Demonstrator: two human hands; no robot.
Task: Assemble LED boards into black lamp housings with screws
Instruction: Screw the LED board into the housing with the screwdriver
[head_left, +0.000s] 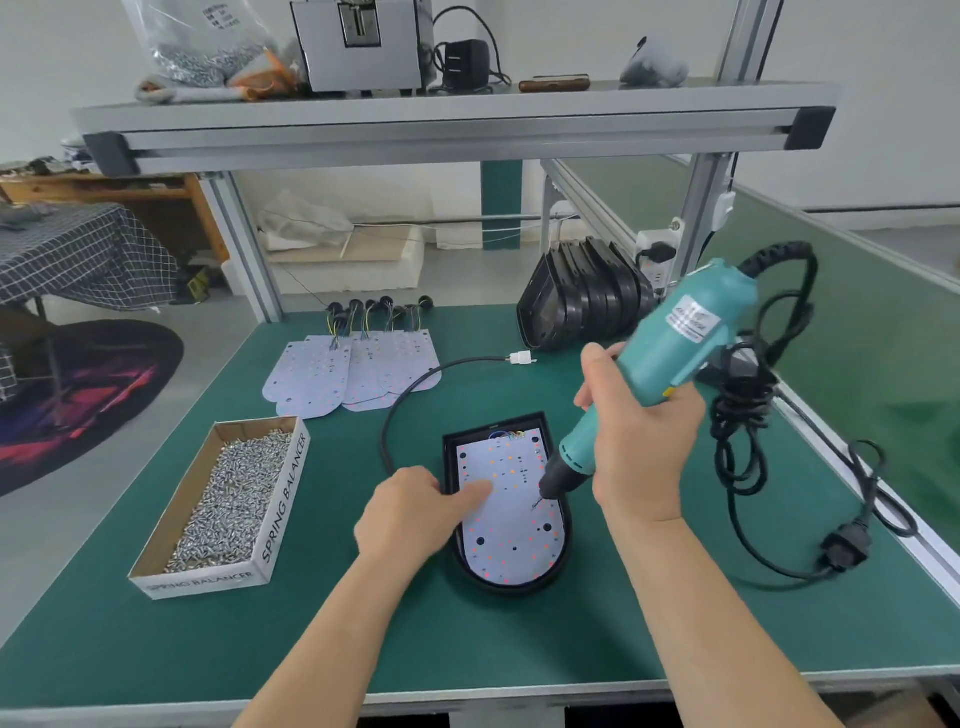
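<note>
Because the board must stay seated in the housing on the table, the left hand presses it with loosely extended fingers; the right hand has its grip wrapped round the screwdriver, bit tilted onto the board's right side; a screw box sits left, spare boards and stacked housings behind; the cord loops right, likely no hindrance

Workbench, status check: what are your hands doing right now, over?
Right hand grips teal screwdriver, bit on LED board. Left hand at black housing rim, thumb pressing board. Cord lies right, clear of work.
</note>
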